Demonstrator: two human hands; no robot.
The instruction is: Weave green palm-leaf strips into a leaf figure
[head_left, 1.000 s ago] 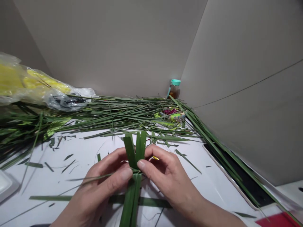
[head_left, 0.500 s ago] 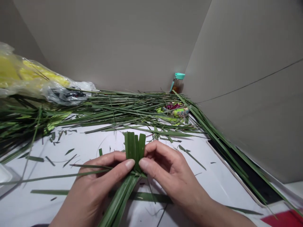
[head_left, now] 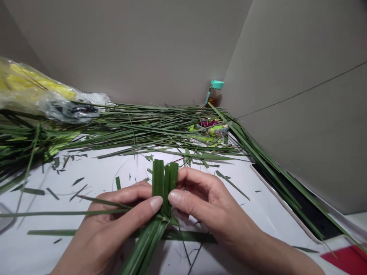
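At six o'clock, the left hand (head_left: 111,229) and the right hand (head_left: 215,208) pinched the green leaf bundle (head_left: 158,181). Its lower ends (head_left: 142,246) had just swung toward seven, so the crossing (head_left: 164,219) seemed easier to see.

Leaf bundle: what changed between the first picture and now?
The leaf bundle's lower ends swung leftward, and its upright strips drew closer together. The left hand's thumb moved up onto them. Both hands, right hand included, kept hold; the bottle stayed.
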